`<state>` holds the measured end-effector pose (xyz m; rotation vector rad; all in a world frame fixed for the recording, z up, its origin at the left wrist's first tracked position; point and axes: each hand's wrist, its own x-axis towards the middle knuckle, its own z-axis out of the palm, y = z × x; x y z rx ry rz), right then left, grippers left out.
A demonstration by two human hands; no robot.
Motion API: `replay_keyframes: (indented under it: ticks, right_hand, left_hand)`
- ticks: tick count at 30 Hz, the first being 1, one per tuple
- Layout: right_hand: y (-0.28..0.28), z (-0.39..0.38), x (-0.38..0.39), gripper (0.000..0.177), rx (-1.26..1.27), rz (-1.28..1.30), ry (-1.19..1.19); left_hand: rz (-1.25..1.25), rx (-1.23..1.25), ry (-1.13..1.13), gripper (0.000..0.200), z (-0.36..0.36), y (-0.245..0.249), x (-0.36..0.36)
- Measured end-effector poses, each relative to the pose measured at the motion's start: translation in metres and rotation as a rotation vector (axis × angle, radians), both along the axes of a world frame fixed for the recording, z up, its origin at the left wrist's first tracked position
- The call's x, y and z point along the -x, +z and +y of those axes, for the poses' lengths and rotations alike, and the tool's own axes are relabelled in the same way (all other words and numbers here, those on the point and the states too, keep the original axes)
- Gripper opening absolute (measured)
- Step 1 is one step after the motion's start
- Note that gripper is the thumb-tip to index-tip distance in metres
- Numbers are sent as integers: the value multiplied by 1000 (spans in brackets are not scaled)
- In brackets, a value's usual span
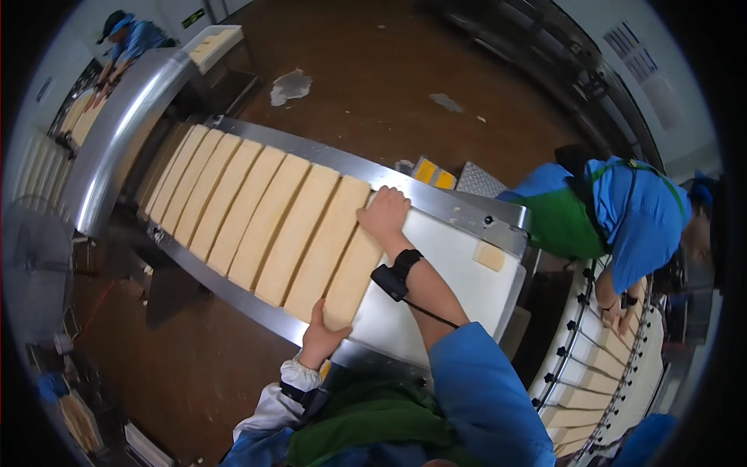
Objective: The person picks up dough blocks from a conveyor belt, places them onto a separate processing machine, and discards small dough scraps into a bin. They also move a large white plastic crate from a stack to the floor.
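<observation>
Several long, pale beige dough-like slabs (pixel 261 210) lie side by side across a metal-sided conveyor. At the near end of the rightmost slab (pixel 354 268) is my left hand (pixel 323 338), its thumb up along the slab's side and its fingers partly hidden. Around the far end of that slab curls my right hand (pixel 385 214). Between them the two hands grip the slab lengthwise, and it still rests on the conveyor. To its right a small square beige piece (pixel 489 255) lies on the white surface (pixel 412 292).
Metal rails (pixel 311 152) edge the conveyor. At right, a co-worker in blue and green (pixel 615 210) reaches over another line of slabs (pixel 599 381) with dark knobs. Another person (pixel 136 39) works beyond a curved metal cover (pixel 124 140). White scraps (pixel 291 87) litter the brown floor.
</observation>
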<state>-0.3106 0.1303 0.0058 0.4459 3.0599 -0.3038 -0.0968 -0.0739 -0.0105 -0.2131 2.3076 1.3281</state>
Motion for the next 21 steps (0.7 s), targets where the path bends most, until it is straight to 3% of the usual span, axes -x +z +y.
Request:
replay_keyframes:
  ticks: [4, 7, 8, 11, 14, 16, 17, 18, 19, 21]
  right_hand:
    - [17, 44, -36, 61, -22, -120, -121]
    - [15, 107, -107, 71, -59, -161, -304]
    - [22, 128, -136, 83, 25, -214, -364]
    - [65, 159, -217, 94, 443, -374, -501]
    - [37, 159, -280, 106, 282, -188, -192]
    - [44, 140, -292, 78, 30, -168, -111]
    - [31, 135, -296, 49, 37, -19, -210]
    - [21, 136, -305, 37, 53, 69, -250]
    - [26, 140, -317, 48, 125, 121, -269]
    - [38, 154, -361, 49, 74, 181, -435]
  left_hand:
    - [9, 112, -102, 92, 11, 22, 5]
    - [91, 143, -341, 92, 25, 22, 7]
    - [110, 165, -407, 92, 29, 22, 7]
    - [165, 227, -555, 93, 42, 28, 12]
    - [133, 240, -596, 90, 48, 31, 22]
    - [207, 401, -634, 85, 56, 18, 22]
    - [232, 416, -613, 77, 62, 19, 22]
    - [247, 343, -615, 73, 69, 25, 23]
    - [249, 288, -616, 69, 77, 31, 21]
    - [330, 265, -718, 69, 107, 42, 8]
